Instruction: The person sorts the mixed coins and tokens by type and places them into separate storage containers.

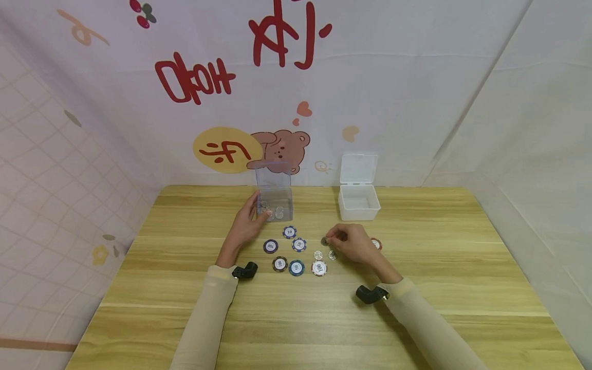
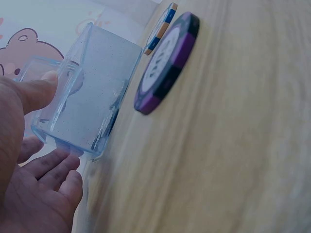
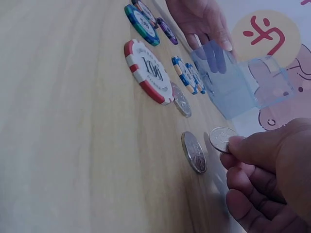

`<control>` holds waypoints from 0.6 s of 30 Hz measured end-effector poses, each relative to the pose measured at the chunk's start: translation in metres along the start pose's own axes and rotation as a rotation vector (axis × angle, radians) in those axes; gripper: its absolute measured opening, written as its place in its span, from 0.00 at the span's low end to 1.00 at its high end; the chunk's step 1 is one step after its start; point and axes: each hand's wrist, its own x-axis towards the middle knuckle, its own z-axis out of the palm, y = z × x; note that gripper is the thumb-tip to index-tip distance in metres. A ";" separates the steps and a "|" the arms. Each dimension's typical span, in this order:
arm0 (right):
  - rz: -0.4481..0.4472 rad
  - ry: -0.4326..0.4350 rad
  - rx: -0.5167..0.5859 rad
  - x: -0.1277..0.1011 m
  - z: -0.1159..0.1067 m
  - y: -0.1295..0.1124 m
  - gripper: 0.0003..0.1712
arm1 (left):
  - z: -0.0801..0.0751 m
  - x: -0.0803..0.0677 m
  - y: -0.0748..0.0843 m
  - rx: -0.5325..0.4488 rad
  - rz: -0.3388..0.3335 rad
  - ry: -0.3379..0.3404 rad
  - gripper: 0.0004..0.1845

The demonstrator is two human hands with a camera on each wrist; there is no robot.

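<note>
My left hand (image 1: pixel 245 224) grips the side of a clear plastic box (image 2: pixel 97 82), its thumb over the rim and its fingers on the side. The box stands at the back of the table with its lid raised, and several coins (image 1: pixel 279 211) lie inside. Between thumb and forefinger, my right hand (image 1: pixel 353 242) pinches a silver coin (image 3: pixel 220 140), held just above the table. Two more coins lie near it: one coin (image 3: pixel 194 153) close below the fingers, another coin (image 3: pixel 181 100) beside a red-and-white 100 poker chip (image 3: pixel 149 73).
A white box (image 1: pixel 359 214) with its lid up stands at the back right. Several poker chips, among them a purple chip (image 1: pixel 270 246) and a green-blue chip (image 1: pixel 296 267), lie between the hands. A red-edged chip (image 1: pixel 377 243) is partly hidden behind my right hand.
</note>
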 end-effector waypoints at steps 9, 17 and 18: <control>0.054 0.042 0.080 0.005 0.001 -0.007 0.04 | 0.000 -0.003 0.002 0.029 -0.006 -0.006 0.44; 0.053 0.091 0.138 0.016 0.001 -0.015 0.04 | 0.000 -0.002 0.002 0.020 0.002 -0.001 0.44; 0.050 0.095 0.146 0.018 0.001 -0.017 0.04 | 0.000 -0.002 0.002 0.019 0.002 -0.002 0.44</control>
